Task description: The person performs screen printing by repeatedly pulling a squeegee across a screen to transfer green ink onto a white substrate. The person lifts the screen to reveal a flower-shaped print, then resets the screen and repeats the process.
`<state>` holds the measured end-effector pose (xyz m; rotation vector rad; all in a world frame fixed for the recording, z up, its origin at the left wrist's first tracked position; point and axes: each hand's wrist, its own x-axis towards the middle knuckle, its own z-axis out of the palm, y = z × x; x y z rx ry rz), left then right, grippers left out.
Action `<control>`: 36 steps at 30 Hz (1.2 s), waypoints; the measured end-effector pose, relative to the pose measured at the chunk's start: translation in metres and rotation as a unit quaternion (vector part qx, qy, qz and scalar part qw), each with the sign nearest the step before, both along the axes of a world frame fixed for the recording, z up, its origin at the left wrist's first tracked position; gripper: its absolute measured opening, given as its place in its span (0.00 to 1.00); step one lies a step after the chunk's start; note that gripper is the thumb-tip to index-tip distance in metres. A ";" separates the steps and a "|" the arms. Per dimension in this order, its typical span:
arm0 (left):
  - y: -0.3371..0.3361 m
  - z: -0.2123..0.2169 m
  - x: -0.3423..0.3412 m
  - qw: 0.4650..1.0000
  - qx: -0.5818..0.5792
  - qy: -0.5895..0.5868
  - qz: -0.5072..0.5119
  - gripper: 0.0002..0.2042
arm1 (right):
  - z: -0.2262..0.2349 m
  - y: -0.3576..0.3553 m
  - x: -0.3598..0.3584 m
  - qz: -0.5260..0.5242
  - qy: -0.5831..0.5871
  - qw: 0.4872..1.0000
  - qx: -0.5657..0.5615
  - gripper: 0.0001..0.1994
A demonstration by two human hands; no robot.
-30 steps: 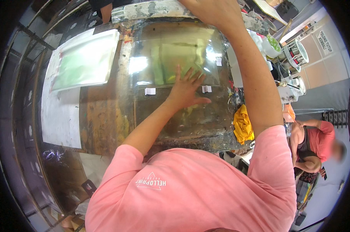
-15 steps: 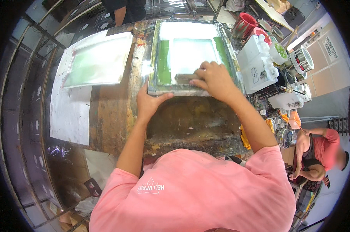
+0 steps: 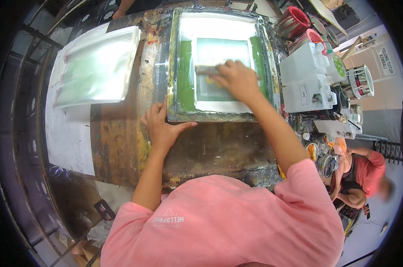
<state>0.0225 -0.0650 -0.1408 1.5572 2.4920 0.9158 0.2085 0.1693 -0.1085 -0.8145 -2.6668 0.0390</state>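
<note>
From where I stand, the right hand (image 3: 239,82) is closed on a squeegee (image 3: 206,70), thumb and fingers clamped about the bar, which sits crosswise over the screen frame (image 3: 210,117). Around this grip lies the frame's pale central window (image 3: 221,48); a white band (image 3: 217,106) crosses on the near side of the grip, and green borders (image 3: 186,73) show to its left and right. The left hand (image 3: 162,129), nearer and to the left of the grip, is placed at the frame's near left corner — thumb spread apart from the fingers, pointing along the near edge. How firmly it presses, I cannot tell. Well to the left of the grip, a stack of clear sheets (image 3: 97,66) overlaps white paper (image 3: 70,142) on the stained table (image 3: 117,142). Right of the grip, beyond the frame, stand white plastic containers (image 3: 295,86), a red can (image 3: 295,20) behind them — and, farther right and nearer, a co-worker (image 3: 371,167).
</note>
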 end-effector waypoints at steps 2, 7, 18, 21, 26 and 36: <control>0.002 -0.001 -0.001 1.000 0.011 0.016 -0.009 0.55 | -0.008 0.045 -0.016 0.004 0.032 0.999 0.032 0.19; 0.003 -0.006 -0.005 0.998 0.055 0.041 -0.013 0.58 | 0.009 0.127 -0.044 0.028 -0.022 0.999 -0.020 0.26; 0.000 -0.006 0.001 0.996 0.087 -0.029 -0.018 0.58 | 0.009 0.085 -0.028 -0.010 -0.037 0.999 -0.006 0.22; -0.003 -0.003 0.003 0.997 0.038 -0.062 0.005 0.55 | 0.018 0.023 -0.004 -0.005 -0.068 0.998 -0.013 0.21; -0.002 0.005 0.004 0.995 0.034 -0.092 0.001 0.56 | 0.046 -0.070 0.034 -0.001 -0.077 0.997 -0.033 0.21; 0.047 0.097 0.015 0.875 0.332 -0.351 -0.041 0.46 | 0.146 -0.062 0.017 -0.037 0.111 0.975 0.188 0.15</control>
